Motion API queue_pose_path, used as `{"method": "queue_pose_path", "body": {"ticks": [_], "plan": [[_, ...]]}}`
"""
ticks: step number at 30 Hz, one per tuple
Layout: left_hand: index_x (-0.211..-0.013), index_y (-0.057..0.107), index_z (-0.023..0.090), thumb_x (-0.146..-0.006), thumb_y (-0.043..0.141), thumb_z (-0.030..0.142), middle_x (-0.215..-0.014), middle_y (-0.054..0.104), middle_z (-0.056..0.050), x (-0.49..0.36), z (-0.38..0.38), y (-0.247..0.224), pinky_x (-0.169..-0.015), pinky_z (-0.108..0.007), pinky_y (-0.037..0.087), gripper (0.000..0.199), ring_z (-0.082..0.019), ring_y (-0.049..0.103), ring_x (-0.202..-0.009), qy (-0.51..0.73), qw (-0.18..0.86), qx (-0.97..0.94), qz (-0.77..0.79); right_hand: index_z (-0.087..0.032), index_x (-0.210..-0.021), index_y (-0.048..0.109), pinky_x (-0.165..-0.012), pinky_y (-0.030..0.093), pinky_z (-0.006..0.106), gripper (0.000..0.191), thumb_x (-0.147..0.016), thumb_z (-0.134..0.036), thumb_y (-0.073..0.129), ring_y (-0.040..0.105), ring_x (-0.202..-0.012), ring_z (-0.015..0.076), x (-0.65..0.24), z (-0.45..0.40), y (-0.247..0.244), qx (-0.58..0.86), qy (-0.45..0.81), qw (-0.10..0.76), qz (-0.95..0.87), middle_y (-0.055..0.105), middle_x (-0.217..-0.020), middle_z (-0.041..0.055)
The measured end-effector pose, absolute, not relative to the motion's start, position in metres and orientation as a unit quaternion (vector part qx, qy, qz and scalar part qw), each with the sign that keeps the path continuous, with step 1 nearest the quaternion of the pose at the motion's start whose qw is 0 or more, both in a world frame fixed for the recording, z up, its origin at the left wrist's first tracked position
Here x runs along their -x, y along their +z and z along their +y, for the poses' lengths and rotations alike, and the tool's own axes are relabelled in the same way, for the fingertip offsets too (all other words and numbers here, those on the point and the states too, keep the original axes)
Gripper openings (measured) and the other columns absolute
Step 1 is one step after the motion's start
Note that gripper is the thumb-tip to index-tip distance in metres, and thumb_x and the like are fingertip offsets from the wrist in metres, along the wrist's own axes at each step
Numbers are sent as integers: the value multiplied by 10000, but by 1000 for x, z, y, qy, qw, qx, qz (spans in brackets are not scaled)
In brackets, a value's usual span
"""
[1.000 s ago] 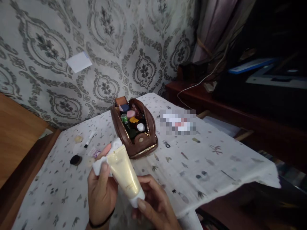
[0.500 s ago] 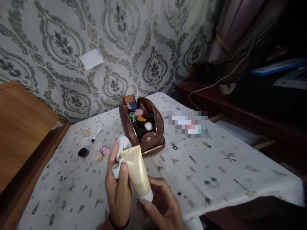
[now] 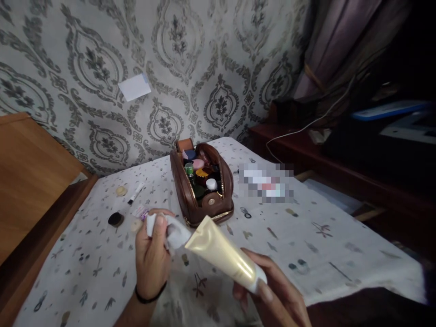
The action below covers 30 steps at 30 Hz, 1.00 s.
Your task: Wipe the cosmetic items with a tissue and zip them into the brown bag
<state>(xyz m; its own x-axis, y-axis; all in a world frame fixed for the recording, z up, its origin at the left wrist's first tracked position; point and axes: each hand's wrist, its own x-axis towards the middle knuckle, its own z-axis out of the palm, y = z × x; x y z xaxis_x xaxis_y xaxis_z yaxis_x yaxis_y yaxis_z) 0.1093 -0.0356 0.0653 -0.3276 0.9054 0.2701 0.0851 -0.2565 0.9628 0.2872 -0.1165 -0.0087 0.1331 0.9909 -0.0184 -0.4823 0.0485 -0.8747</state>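
My left hand (image 3: 153, 254), with a dark band at the wrist, pinches a crumpled white wipe (image 3: 177, 234). The wipe's loose end reaches the flat end of a pale gold tube (image 3: 223, 254). My right hand (image 3: 275, 290) grips that tube by its white cap, so it tilts up to the left. Beyond my hands an unzipped brown bag (image 3: 184, 200) stands on the patterned cloth, holding several bottles and jars, among them a white cap (image 3: 211, 184) and a green-topped bottle (image 3: 189, 169).
Left of the bag lie a black-lidded jar (image 3: 116, 220), a small white tube (image 3: 136, 193) and a beige round item (image 3: 121, 190). A blurred-out item (image 3: 265, 183) lies right of the bag. Wooden furniture (image 3: 30, 181) stands at left, a dark red shelf (image 3: 282, 150) at right.
My hands have moved apart. My right hand has carried the tube right and tilted it further over. My left hand has shifted left with the wipe, which now stretches toward the tube.
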Motion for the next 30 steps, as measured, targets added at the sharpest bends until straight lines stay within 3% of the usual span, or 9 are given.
{"method": "queue_pose_path", "body": {"ticks": [2,5,9,12,16,20,30], "plan": [[-845,691,171,-903,536,485,-622,572,-2,-102,-29,72,-531,-238,438,355,-135,512,-553,588,263,-550,531,-237,-1150,658,-542,490,298,383,-867,-492,617,613,-646,211,-298,-109,-3,377,553,669,-323,650,-688,63],[-1010,718,205,-920,512,377,-544,517,25,-94,-19,85,-524,-248,425,283,-139,476,-493,474,131,-706,510,-247,-1140,672,-502,473,295,333,-876,-444,622,605,-609,204,-318,-95,7,382,479,715,-338,643,-674,59],[-1210,669,238,-911,431,216,-652,612,-14,-97,-7,94,-540,-255,411,383,-163,581,-584,311,-66,-849,423,-249,-1145,682,-558,504,329,354,-840,-429,686,605,-641,205,-336,-81,30,434,382,736,-353,651,-742,66],[-1315,594,216,-875,415,166,-627,648,-18,-105,-7,85,-466,-263,348,478,-171,596,-516,209,-140,-877,409,-257,-1177,669,-615,517,332,362,-856,-423,680,598,-656,187,-343,-72,48,465,328,729,-381,659,-786,59],[-1473,375,63,-824,498,200,-461,582,6,-123,-13,69,-431,-273,333,675,-204,561,-394,86,-149,-868,467,-257,-1219,648,-591,515,314,375,-872,-396,674,608,-653,173,-351,-53,67,470,267,700,-467,675,-846,57],[-1510,211,-18,-838,514,170,-581,681,-60,-145,-12,70,-525,-303,446,761,-248,671,-539,-52,-131,-823,550,-263,-1235,632,-564,524,295,342,-898,-320,647,610,-674,157,-356,-31,84,450,210,665,-558,662,-966,65],[-1496,283,2,-928,419,209,-721,740,-118,-162,4,78,-574,-325,474,619,-257,719,-658,-107,-85,-775,617,-239,-1264,603,-705,530,326,328,-938,-267,575,591,-838,188,-369,24,102,384,87,554,-733,634,-997,72]]}}
